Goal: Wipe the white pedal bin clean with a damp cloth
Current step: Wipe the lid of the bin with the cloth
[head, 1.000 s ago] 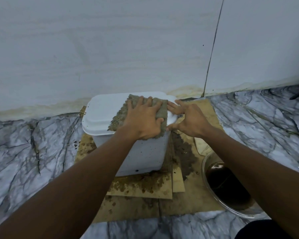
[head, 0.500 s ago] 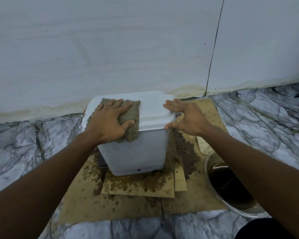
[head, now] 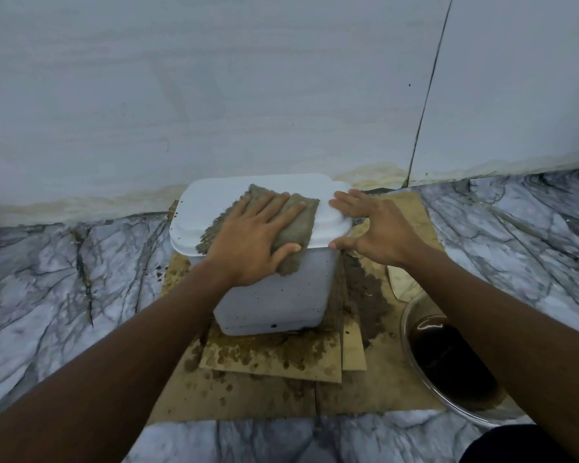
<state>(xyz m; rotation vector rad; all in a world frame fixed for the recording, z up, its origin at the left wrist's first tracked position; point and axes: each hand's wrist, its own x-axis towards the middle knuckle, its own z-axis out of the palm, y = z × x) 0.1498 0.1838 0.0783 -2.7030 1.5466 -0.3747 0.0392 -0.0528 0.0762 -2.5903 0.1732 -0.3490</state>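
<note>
1. Grey-brown frayed damp cloth (head: 296, 225) lies flat on the lid under the left hand (head: 248, 235). The fingers are spread and pressing, likely to put even pressure into the wipe.
2. White rectangular plastic pedal bin (head: 281, 295) stands at centre on stained brown cardboard sheets (head: 248, 392), with the wall at twelve o'clock (its pedal is hidden).
3. Right hand (head: 378, 228), fingers splayed, braces the lid's three o'clock edge, probably to steady the bin.
4. Round glass bowl (head: 405, 332) of dark water, at four o'clock, is partly covered by the forearm.

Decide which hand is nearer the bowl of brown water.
Right. The right hand rests on the bin's right edge, just beyond the bowl; the left hand presses the cloth mid-lid, farther left.
</note>
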